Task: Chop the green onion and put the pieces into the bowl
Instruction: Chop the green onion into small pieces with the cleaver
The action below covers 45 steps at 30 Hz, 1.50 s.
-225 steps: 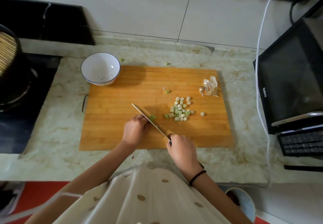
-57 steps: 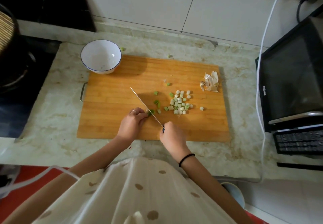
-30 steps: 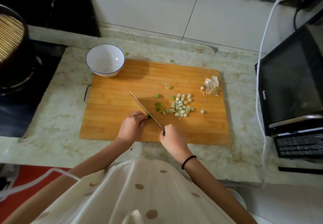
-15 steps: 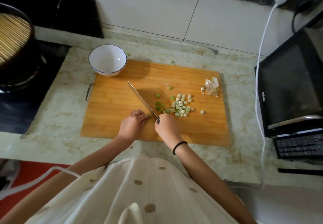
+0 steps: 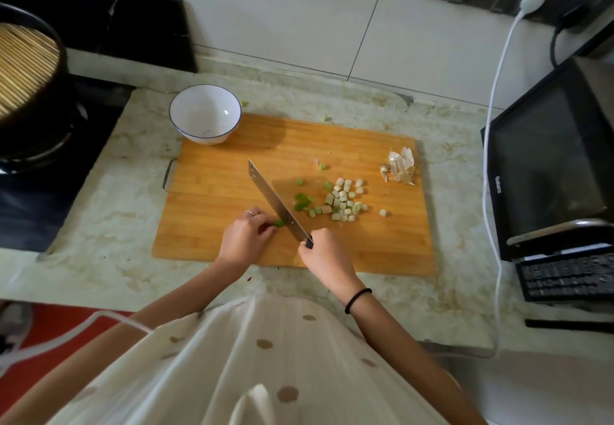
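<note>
Now pinching the short green onion stub (image 5: 279,223) with left hand (image 5: 246,238) to steady it on the rectangular bamboo board (image 5: 212,222); gripping the long steel knife (image 5: 274,202) in right hand (image 5: 324,253), blade just beside for cutting. Leaving chopped pieces (image 5: 342,205) heaped past the blade, none yet in the white blue-rimmed bowl (image 5: 202,115).

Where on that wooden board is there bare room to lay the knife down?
The cutting board is bare on its left half, bordered by the bowl, the knife and the left hand holding the green onion. The near right corner, past the right hand, is bare too. It is crowded at middle right with chopped pieces, and at the far right corner with garlic skins.
</note>
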Each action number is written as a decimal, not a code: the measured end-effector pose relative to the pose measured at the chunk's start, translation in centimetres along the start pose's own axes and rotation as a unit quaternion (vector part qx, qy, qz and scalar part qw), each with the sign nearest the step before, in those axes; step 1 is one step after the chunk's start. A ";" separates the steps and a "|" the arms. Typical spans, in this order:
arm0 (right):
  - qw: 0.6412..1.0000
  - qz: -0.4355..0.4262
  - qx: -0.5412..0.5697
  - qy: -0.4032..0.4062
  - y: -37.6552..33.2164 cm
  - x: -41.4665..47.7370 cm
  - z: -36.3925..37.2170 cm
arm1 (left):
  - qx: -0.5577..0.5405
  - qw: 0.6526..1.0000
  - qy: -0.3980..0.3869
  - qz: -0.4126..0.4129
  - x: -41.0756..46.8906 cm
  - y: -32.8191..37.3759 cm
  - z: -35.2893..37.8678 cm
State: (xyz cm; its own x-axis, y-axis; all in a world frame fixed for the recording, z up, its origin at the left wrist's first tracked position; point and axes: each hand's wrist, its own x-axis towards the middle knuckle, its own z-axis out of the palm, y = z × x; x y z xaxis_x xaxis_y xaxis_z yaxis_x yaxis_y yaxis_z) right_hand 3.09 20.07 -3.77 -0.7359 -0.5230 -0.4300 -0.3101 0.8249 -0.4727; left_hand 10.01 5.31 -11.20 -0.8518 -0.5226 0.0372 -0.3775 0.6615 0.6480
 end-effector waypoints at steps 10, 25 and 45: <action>1.000 0.019 -0.011 -0.021 -0.4 0.1 0.7 | 0.023 1.000 0.000 0.006 0.0 0.1 0.1; 1.000 0.020 0.006 -0.022 -4.0 3.8 0.6 | 0.058 0.998 -0.018 -0.012 0.6 0.4 0.4; 0.963 0.177 -0.005 0.202 11.6 -4.0 -6.8 | -0.027 0.993 -0.095 0.069 9.3 4.1 2.9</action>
State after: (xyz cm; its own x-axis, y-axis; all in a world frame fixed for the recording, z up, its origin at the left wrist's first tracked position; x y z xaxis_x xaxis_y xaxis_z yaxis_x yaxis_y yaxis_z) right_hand -1.65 33.21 -2.26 -0.9700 -0.0843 -0.2281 -0.0008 0.9392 -0.3435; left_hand -0.53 4.71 -10.45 -0.9491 -0.3147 -0.0125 -0.2369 0.6872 0.6868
